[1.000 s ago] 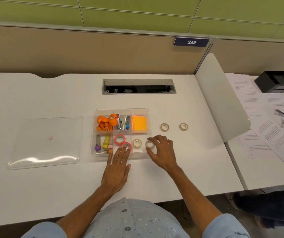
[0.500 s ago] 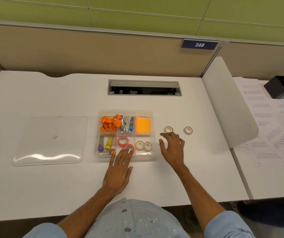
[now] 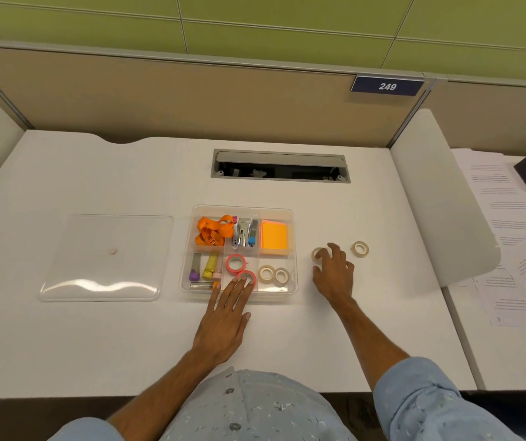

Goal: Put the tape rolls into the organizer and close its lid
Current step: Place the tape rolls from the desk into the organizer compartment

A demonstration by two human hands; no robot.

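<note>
Two beige tape rolls remain outside the organizer [image 3: 292, 249], on the white desk [image 3: 96, 345] at centre right of the frame. My right hand [image 3: 333, 275] is spread, fingers loosely curled, over the nearer beige roll [image 3: 317, 253]; the fingertips touch or overlap it, but I cannot tell whether they have closed on it. The farther beige roll [image 3: 359, 248] lies apart, further right, untouched.

My left hand [image 3: 225, 316] lies flat and open on the desk at the organizer's lower edge, its fingertips reaching over the rim onto the lower pink roll [image 3: 246, 276]; it grips nothing.

Inside the clear organizer, lower middle compartment: the second pink roll [image 3: 235, 263] sits just above the lower one. Lower right compartment: two beige rolls [image 3: 273, 275] lie side by side, touching. Upper compartments hold an orange lanyard [image 3: 214, 230], staplers [image 3: 245, 232] and orange sticky notes [image 3: 273, 235]. Lower left compartment holds glue sticks [image 3: 204, 267].

The clear lid [image 3: 105, 259] lies flat on the desk, left of the organizer and separate from it. Printed papers [image 3: 516, 237] cover the neighbouring desk at the right edge.
</note>
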